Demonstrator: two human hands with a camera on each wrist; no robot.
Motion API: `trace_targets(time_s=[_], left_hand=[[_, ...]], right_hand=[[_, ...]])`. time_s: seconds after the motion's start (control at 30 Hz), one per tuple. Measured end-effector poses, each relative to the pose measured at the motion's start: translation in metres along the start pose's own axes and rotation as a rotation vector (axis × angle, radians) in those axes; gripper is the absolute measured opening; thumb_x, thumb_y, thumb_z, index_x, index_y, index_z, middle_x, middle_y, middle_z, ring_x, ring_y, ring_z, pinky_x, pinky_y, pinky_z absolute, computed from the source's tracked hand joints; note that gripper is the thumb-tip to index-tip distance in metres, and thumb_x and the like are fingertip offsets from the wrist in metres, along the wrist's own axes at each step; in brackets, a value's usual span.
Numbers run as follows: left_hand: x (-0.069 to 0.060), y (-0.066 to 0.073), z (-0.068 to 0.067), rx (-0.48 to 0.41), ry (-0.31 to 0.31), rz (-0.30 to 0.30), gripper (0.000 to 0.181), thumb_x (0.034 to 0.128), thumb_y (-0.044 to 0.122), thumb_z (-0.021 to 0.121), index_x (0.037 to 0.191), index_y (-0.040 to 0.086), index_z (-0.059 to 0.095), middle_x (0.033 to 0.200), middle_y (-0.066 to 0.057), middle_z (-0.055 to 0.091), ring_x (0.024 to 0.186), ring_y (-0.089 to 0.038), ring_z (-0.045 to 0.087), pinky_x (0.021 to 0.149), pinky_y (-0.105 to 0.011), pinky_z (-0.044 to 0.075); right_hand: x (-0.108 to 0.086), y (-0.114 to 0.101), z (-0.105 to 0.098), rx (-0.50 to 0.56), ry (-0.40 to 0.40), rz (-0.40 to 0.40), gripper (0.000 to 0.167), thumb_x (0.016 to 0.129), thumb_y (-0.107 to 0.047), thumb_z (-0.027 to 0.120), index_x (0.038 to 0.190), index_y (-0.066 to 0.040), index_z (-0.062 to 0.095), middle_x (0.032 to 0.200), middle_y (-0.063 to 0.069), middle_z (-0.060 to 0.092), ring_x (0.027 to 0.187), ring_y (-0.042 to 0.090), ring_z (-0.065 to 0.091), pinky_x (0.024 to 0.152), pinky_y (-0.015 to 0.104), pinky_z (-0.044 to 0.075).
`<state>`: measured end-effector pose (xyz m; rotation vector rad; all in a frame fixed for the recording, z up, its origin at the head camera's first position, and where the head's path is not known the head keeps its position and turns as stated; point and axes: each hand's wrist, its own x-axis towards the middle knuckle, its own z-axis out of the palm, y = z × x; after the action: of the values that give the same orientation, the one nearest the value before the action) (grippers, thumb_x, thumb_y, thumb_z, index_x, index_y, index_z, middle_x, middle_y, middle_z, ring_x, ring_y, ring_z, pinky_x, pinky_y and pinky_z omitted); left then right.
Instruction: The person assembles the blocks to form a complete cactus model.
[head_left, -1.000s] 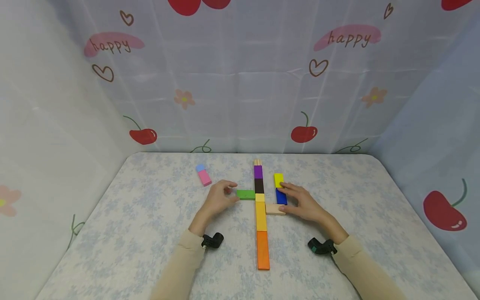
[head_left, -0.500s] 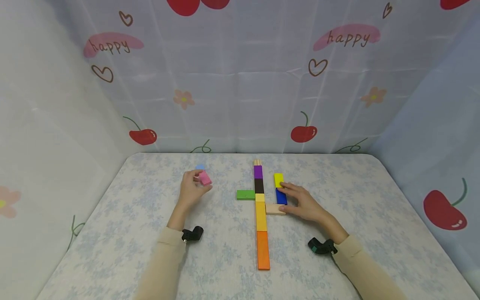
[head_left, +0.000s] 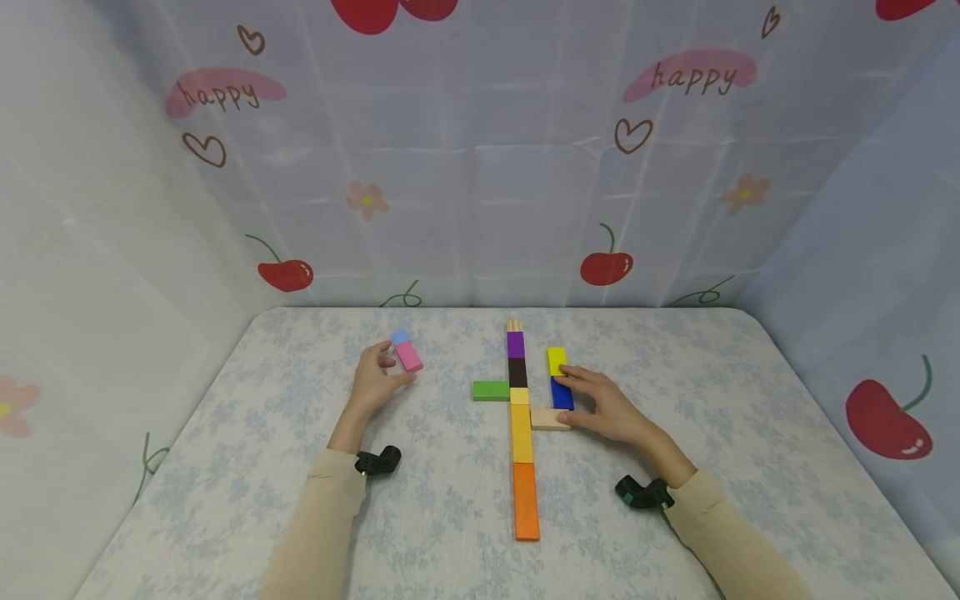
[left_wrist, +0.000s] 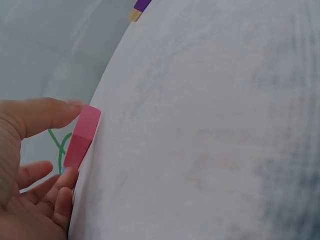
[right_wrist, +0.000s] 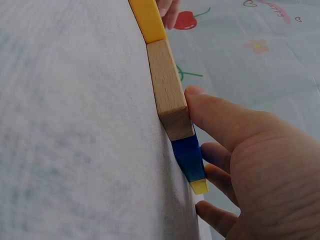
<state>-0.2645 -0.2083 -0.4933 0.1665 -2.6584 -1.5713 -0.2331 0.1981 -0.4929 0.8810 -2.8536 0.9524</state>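
In the head view my left hand [head_left: 372,381] is just left of a pink block [head_left: 408,357], which lies end to end with a light blue block [head_left: 400,337]. Its thumb and fingers are spread beside the pink block; the left wrist view shows the thumb tip close to it, and whether they touch I cannot tell. My right hand [head_left: 607,407] rests with loosely bent fingers at a blue block [head_left: 562,394] and a plain wooden block [head_left: 550,419]. A yellow block [head_left: 557,361] sits beyond the blue one, near the fingertips.
Down the table's middle runs a row of blocks: purple [head_left: 515,345], dark brown [head_left: 517,372], pale yellow [head_left: 519,396], amber [head_left: 522,433] and orange [head_left: 527,502]. A green block [head_left: 491,391] juts left from it. A printed curtain [head_left: 472,167] hangs behind the table.
My left hand has left the green block and moved left to the pink block, then drawn back slightly from it. The pink block shows little change. My right hand has stayed in place.
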Motion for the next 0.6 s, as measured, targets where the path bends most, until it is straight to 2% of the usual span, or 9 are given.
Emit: trace_targets(time_s=[0.3, 0.6], left_hand=[[0.0058, -0.0033, 0.0024, 0.042, -0.024, 0.004, 0.08, 0.0835, 0.013, 0.076, 0.15, 0.001, 0.033, 0.135, -0.021, 0.047, 0.124, -0.035, 0.046, 0.102, -0.05, 0.042], [0.0071, -0.0036, 0.0045, 0.044, -0.013, 0.004, 0.077, 0.0844, 0.014, 0.075, 0.149, 0.0, 0.035, 0.133, -0.02, 0.049, 0.122, -0.033, 0.047, 0.1, -0.048, 0.042]], right_hand=[[0.0005, -0.0005, -0.0004, -0.003, -0.001, 0.011, 0.062, 0.087, -0.034, 0.074, 0.139, -0.007, 0.055, 0.152, 0.019, 0.041, 0.14, 0.043, 0.035, 0.11, 0.068, 0.027], [0.0002, -0.0007, 0.0, 0.0, -0.006, 0.018, 0.062, 0.087, -0.034, 0.074, 0.139, -0.007, 0.055, 0.152, 0.019, 0.041, 0.14, 0.043, 0.035, 0.11, 0.068, 0.026]])
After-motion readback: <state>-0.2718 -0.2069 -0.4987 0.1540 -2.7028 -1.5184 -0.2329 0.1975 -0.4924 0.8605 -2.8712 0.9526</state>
